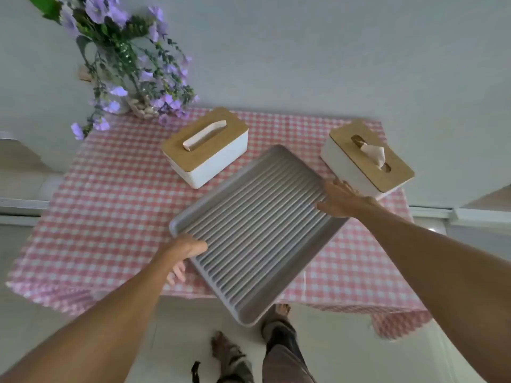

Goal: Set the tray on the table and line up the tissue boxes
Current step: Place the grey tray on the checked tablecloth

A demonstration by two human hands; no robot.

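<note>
A grey ribbed tray (pixel 257 233) is held above the table at an angle, its near corner hanging past the table's front edge. My left hand (pixel 184 251) grips its left rim, thumb on top and fingers underneath. My right hand (pixel 341 199) holds the right rim. Two white tissue boxes with wooden lids stand on the table behind the tray. The left box (pixel 206 147) is turned at a slant, a folded tissue in its slot. The right box (pixel 366 158) slants the other way, with a tissue poking up.
A pink and white checked cloth (pixel 110 194) covers the table. A vase of purple flowers (pixel 130 70) stands at the back left corner. A pale wall rises behind the table. My feet (pixel 279 313) show on the light floor below the front edge.
</note>
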